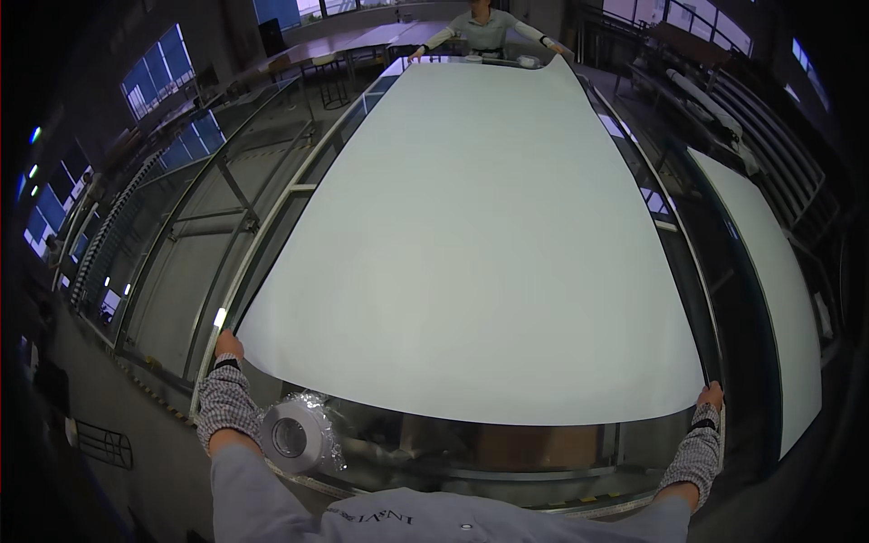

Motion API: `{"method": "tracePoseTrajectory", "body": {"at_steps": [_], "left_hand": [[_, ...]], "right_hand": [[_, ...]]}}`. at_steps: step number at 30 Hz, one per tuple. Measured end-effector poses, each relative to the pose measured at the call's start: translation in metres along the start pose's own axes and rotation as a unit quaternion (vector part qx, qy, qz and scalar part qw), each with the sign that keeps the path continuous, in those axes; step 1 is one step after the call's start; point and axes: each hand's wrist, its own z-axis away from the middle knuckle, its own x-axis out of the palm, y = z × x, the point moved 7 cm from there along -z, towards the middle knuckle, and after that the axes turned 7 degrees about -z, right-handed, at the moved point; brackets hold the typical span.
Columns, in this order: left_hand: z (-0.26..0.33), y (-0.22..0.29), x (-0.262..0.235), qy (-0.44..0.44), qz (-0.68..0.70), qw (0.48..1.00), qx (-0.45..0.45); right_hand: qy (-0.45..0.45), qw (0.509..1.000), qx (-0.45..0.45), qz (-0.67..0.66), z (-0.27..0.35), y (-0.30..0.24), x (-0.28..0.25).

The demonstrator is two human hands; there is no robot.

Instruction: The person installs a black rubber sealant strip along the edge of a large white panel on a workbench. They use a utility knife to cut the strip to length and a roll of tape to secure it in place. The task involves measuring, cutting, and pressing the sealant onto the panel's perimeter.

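Observation:
A large white sheet [480,244] stretches away from me over a long glass-topped frame table [303,188]. My left hand [229,344] is closed on its near left corner, beside the table's left rail. At the near right corner, my right hand [711,395] pinches the sheet with bent fingers. Both my arms are spread wide, in checked sleeve covers. A person [485,29] at the far end holds the two far corners, the far right one raised to a point. Next to my left forearm lies a roll of tape [294,437] with crumpled clear film around it.
Another white panel [769,290] lies on a stand along the right. Metal racks [769,118] stand behind it. A second glass-topped frame [213,217] runs along the left. Long tables [362,41] are at the back. Through the glass near me, a brown board [534,448] shows.

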Motion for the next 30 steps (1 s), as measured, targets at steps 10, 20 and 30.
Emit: {"method": "tracePoseTrajectory", "body": {"at_steps": [10, 20, 30], "left_hand": [[0.009, -0.001, -0.018, 0.025, 0.009, 1.000, 0.001], [0.028, -0.003, -0.069, 0.137, 0.056, 0.985, 0.088], [0.045, 0.003, -0.133, 0.189, 0.118, 0.969, 0.105]], "right_hand": [[0.008, 1.000, -0.003, 0.010, -0.007, -0.003, 0.000], [0.027, 0.994, -0.088, -0.052, 0.003, -0.040, -0.079], [0.084, 0.984, -0.157, -0.015, -0.029, -0.044, -0.129]]}}
